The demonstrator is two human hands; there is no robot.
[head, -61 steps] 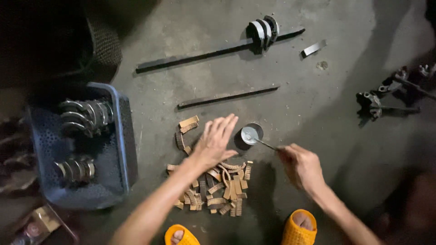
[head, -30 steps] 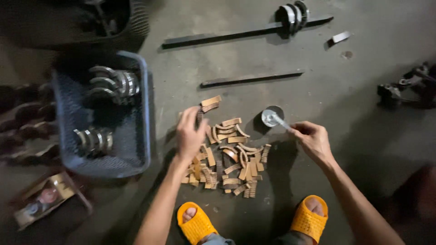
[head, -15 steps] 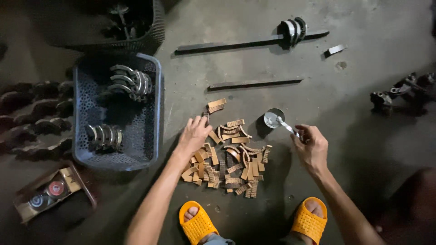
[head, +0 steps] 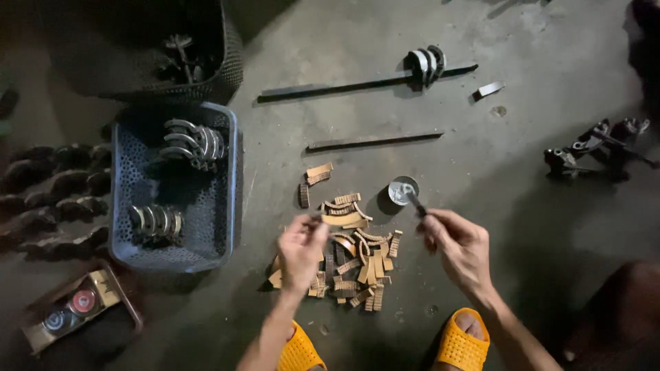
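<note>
A pile of tan curved lining strips (head: 347, 257) lies on the concrete floor in front of my feet. My left hand (head: 301, 251) is raised over the pile's left side, pinching one curved strip (head: 344, 220) by its end. My right hand (head: 459, 247) holds a small brush (head: 414, 202) whose tip dips into a small round tin (head: 401, 190) just beyond the pile. A few loose strips (head: 317, 174) lie apart at the pile's far edge.
A blue perforated basket (head: 227, 206) with metal curved shoes stands at the left, a dark basket (head: 227, 62) behind it. Two long dark bars (head: 375, 140) lie across the floor farther off. A metal part (head: 591, 151) sits at right, a small open box (head: 75, 309) at lower left.
The view shifted so the floor items sit lower and more to the right. My left hand has lifted a curved strip off the pile. My right hand keeps the brush at the tin.
</note>
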